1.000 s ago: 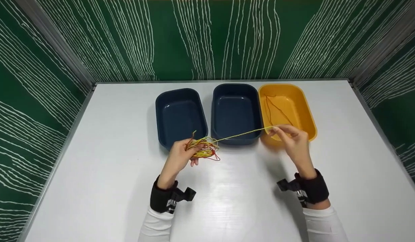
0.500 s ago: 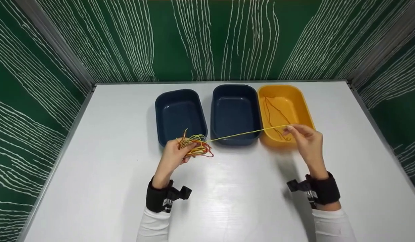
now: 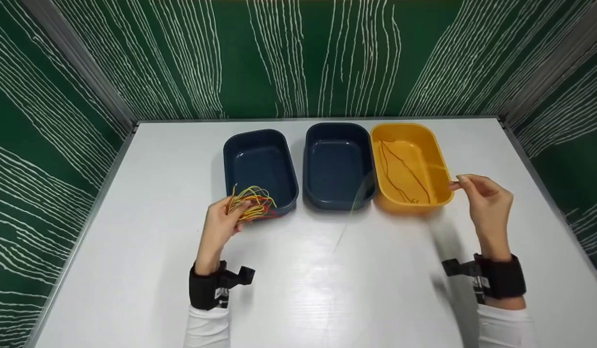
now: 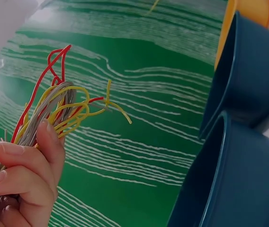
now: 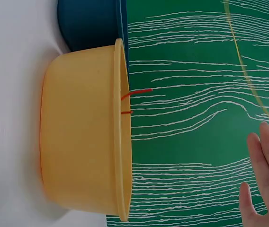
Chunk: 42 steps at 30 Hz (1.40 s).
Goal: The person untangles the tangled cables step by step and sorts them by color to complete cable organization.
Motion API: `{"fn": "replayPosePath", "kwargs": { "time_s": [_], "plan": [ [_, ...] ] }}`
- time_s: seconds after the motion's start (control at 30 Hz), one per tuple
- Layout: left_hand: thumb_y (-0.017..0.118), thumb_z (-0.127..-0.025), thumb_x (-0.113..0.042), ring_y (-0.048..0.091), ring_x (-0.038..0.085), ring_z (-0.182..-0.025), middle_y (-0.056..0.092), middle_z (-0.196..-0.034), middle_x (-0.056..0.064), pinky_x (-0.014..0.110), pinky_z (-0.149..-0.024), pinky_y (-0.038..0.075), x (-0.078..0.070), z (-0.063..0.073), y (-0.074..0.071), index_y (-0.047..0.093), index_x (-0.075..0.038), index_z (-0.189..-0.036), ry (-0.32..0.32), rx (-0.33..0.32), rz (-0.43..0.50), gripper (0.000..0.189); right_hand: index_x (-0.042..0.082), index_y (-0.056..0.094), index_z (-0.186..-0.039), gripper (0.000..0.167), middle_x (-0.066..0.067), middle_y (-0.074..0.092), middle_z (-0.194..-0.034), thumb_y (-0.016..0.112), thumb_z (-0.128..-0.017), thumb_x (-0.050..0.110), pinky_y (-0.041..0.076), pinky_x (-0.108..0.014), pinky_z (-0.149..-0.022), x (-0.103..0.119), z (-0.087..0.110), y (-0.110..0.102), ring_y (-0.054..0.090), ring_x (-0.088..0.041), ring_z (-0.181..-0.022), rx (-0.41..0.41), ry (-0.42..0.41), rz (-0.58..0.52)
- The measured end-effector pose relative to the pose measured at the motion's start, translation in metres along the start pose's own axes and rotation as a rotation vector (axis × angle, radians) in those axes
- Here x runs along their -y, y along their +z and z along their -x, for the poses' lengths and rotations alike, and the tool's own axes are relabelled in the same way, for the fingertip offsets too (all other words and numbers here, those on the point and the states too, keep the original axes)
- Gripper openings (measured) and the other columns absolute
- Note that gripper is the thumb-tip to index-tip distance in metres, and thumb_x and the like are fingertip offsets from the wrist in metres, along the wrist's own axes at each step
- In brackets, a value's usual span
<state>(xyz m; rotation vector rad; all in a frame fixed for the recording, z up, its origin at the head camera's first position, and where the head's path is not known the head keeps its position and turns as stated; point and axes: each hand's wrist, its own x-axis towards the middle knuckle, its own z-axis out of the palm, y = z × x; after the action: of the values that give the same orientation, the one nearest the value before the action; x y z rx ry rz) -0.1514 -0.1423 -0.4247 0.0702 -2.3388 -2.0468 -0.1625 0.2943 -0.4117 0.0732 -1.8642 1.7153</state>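
Note:
A tangled bundle of thin red, yellow and grey cords [image 4: 54, 111] is gripped by my left hand [image 3: 220, 223] over the near edge of the left dark blue bin [image 3: 260, 159]. Loops and loose ends stick out past the fingertips. At the right, just beyond the yellow bin's side, my right hand [image 3: 489, 200] pinches one end of a single yellow cord [image 5: 243, 66] between thumb and forefinger. That cord is blurred, and its free part swings out to the left over the bins. In the right wrist view the other fingers of this hand are extended.
Inside the yellow bin [image 3: 436, 150] lies a reddish cord [image 3: 404, 163], with red ends [image 5: 138, 91] rising past the rim in the right wrist view. A second dark blue bin [image 3: 339, 162] stands in the middle. Green walls with white lines enclose the white table [image 3: 298, 290].
My hands have moved apart, left hand leftward with the bundle, right hand rightward past the yellow bin. The yellow cord, earlier taut between them, has come free of the bundle.

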Motion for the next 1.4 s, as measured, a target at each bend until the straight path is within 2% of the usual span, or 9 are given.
{"fn": "replayPosePath", "kwargs": {
  "time_s": [0.17,0.4,0.6,0.67,0.83,0.9,1.03,1.27,1.4],
  "plan": [
    [0.058,-0.086,-0.011,0.04,0.007,-0.033,0.057,-0.056,0.003,0.015,-0.033,0.028,0.0,-0.002,0.0,0.059,0.008,-0.092,-0.021,0.026,0.003,0.02,-0.02,0.059,-0.087,0.019,-0.009,0.065,-0.065,0.061,-0.08,-0.002,0.043,-0.02,-0.076,0.006,0.001,0.0,0.061,-0.015,-0.07,-0.003,0.001,0.006],
    [0.056,-0.086,-0.005,0.038,0.003,-0.032,0.051,-0.052,-0.002,0.013,-0.034,0.029,-0.023,0.01,0.009,0.058,0.01,-0.091,-0.023,0.02,-0.039,0.017,-0.019,0.06,-0.085,0.017,-0.007,0.065,-0.064,0.061,-0.08,-0.003,0.043,-0.02,-0.075,0.014,0.0,0.005,0.061,-0.013,-0.068,-0.014,-0.018,0.02],
    [0.056,-0.086,-0.006,0.039,0.003,-0.033,0.049,-0.051,0.0,0.013,-0.034,0.029,-0.026,0.012,0.013,0.059,0.01,-0.091,-0.007,0.043,-0.084,0.018,-0.017,0.061,-0.086,0.017,-0.007,0.065,-0.065,0.061,-0.08,0.0,0.03,-0.018,-0.049,0.015,-0.002,0.012,0.061,-0.014,-0.062,0.001,-0.025,0.048],
    [0.057,-0.086,-0.007,0.039,0.003,-0.034,0.049,-0.052,0.001,0.013,-0.034,0.029,-0.027,0.011,0.016,0.059,0.01,-0.091,0.0,0.049,-0.105,0.018,-0.017,0.061,-0.086,0.018,-0.006,0.065,-0.065,0.061,-0.081,0.0,0.031,-0.016,-0.05,0.016,-0.003,0.015,0.061,-0.013,-0.063,0.008,-0.029,0.061],
    [0.057,-0.086,-0.008,0.039,0.003,-0.034,0.049,-0.053,0.0,0.014,-0.034,0.029,-0.028,0.011,0.02,0.058,0.01,-0.09,0.001,0.064,-0.111,0.019,-0.017,0.06,-0.085,0.018,-0.003,0.065,-0.065,0.061,-0.081,0.0,0.045,-0.018,-0.075,0.023,-0.007,0.025,0.061,-0.012,-0.064,0.004,-0.032,0.088],
    [0.057,-0.086,-0.008,0.038,0.003,-0.034,0.048,-0.051,-0.001,0.014,-0.034,0.028,-0.028,0.011,0.02,0.058,0.01,-0.09,0.001,0.072,-0.102,0.019,-0.016,0.061,-0.085,0.017,-0.002,0.065,-0.065,0.061,-0.081,0.001,0.046,-0.018,-0.074,0.027,-0.008,0.029,0.061,-0.012,-0.063,-0.001,-0.031,0.094],
    [0.056,-0.087,-0.007,0.038,0.003,-0.035,0.047,-0.05,0.0,0.014,-0.034,0.028,-0.026,0.011,0.023,0.058,0.01,-0.089,0.007,0.084,-0.087,0.017,-0.016,0.061,-0.084,0.017,-0.002,0.065,-0.066,0.062,-0.08,0.001,0.047,-0.017,-0.071,0.033,-0.009,0.036,0.061,-0.012,-0.062,-0.001,-0.043,0.083],
    [0.057,-0.086,-0.014,0.039,0.006,-0.036,0.05,-0.052,0.002,0.016,-0.034,0.029,0.002,0.001,0.024,0.059,0.005,-0.091,0.035,0.092,-0.104,0.019,-0.019,0.058,-0.083,0.017,-0.005,0.065,-0.066,0.061,-0.08,-0.003,0.048,-0.017,-0.071,0.043,-0.011,0.047,0.062,-0.012,-0.062,0.035,-0.064,0.001],
    [0.058,-0.086,-0.013,0.039,0.007,-0.036,0.05,-0.052,0.001,0.016,-0.035,0.03,0.002,0.001,0.024,0.061,0.003,-0.091,0.027,0.088,-0.108,0.017,-0.015,0.061,-0.081,0.011,-0.006,0.066,-0.068,0.061,-0.079,-0.003,0.048,-0.017,-0.07,0.049,-0.012,0.054,0.062,-0.012,-0.062,0.049,-0.072,-0.04]
  ]
}}
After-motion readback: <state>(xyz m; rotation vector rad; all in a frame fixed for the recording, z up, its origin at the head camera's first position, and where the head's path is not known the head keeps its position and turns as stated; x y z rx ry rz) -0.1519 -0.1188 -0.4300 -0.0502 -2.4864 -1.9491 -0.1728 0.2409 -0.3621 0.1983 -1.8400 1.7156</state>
